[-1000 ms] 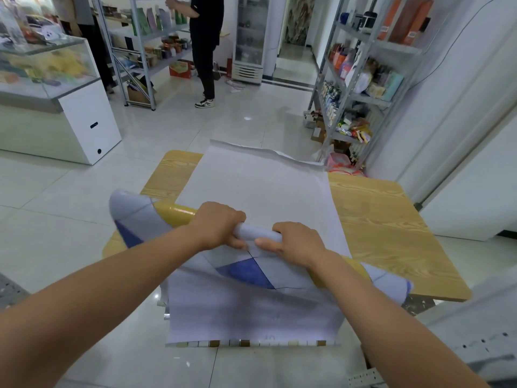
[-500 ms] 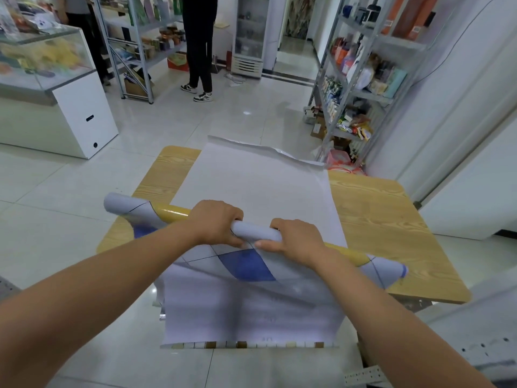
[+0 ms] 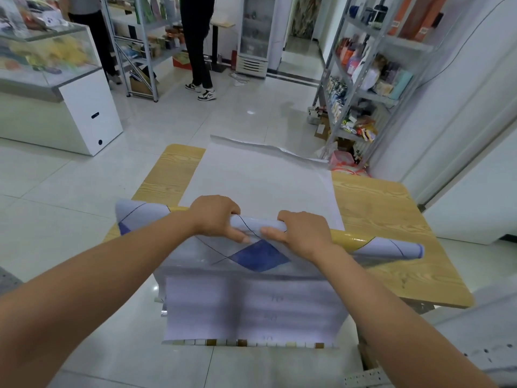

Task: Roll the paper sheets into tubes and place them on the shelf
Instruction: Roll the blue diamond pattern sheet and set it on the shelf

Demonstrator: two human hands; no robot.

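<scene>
Rolled farther forward, paper tube [image 3: 258,226] lies gripped beneath curled fingers [image 3: 230,210] of left hand [image 3: 214,217] and right hand [image 3: 303,233].

The paper tube [image 3: 257,226] has rolled farther up the sheet [image 3: 260,186].

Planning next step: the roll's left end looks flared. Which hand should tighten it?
Left, probably: the left hand grips the roll nearer its flared end; the right hand can hold the middle.
</scene>
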